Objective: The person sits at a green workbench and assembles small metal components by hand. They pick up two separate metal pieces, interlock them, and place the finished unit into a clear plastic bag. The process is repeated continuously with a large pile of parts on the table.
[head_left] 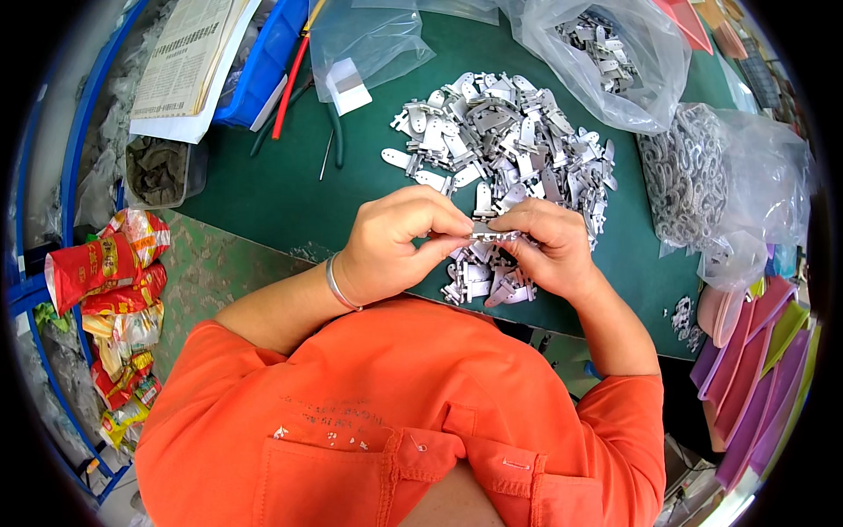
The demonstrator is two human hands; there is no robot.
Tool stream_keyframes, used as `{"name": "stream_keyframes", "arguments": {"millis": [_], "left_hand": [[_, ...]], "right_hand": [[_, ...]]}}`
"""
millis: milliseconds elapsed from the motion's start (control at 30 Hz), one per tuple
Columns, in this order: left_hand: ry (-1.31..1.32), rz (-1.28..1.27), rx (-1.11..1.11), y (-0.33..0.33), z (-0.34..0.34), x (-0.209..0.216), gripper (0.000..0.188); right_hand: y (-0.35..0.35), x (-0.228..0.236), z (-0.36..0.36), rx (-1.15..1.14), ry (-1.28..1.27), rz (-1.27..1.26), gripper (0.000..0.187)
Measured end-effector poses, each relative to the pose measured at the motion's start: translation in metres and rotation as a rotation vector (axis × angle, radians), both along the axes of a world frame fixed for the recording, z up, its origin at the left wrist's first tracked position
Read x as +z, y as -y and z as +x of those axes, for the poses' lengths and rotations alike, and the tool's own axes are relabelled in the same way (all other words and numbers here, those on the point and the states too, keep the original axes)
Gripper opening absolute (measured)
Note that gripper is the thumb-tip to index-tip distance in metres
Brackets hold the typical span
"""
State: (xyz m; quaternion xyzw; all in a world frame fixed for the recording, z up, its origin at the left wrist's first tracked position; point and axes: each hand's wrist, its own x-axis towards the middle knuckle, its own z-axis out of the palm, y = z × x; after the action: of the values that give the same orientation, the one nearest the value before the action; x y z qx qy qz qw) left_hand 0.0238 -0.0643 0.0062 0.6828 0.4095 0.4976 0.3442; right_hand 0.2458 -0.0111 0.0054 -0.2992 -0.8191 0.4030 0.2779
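Between my two hands, just above the table's near edge, is a small silver metal part (490,234) that looks like a hinge with a flat plate. The thumb and fingers of my left hand (386,241) pinch its left end. My right hand (559,246) grips the other end the same way, and its fingers hide some of the piece. Beyond my hands spreads a heap of similar silver metal parts (518,132) with rounded tabs. A few more of these parts (479,281) lie under and in front of my hands.
On the green table (272,198), green-handled pliers (338,140) and a red rod-like tool (291,92) lie left. A clear bag of metal parts (606,66) stands at the back right, beside a bag of grey oval links (685,171). A blue bin (263,66) sits back left.
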Motion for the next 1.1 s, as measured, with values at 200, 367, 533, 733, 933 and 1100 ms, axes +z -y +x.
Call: {"name": "stream_keyframes", "arguments": {"millis": [200, 367, 533, 733, 933, 1100], "left_hand": [[0.066, -0.031, 0.028, 0.001, 0.000, -0.002, 0.016], [0.190, -0.164, 0.037, 0.002, 0.000, -0.003, 0.016], [0.102, -0.094, 0.042, 0.001, 0.001, 0.000, 0.017], [0.083, 0.008, 0.035, -0.001, 0.002, -0.002, 0.017], [0.070, -0.064, 0.044, 0.000, 0.003, 0.003, 0.017], [0.067, -0.085, 0.034, 0.002, -0.003, -0.005, 0.014]], "right_hand": [[-0.004, -0.005, 0.008, 0.113, -0.200, -0.414, 0.013], [0.000, 0.003, 0.003, 0.093, -0.811, -1.078, 0.009], [-0.001, 0.007, -0.004, -0.079, -0.276, -0.698, 0.020], [0.000, 0.005, -0.016, 0.013, -0.152, -0.219, 0.017], [-0.001, 0.006, -0.018, 0.012, -0.161, -0.137, 0.013], [0.000, 0.008, -0.020, 0.000, -0.249, -0.546, 0.017]]}}
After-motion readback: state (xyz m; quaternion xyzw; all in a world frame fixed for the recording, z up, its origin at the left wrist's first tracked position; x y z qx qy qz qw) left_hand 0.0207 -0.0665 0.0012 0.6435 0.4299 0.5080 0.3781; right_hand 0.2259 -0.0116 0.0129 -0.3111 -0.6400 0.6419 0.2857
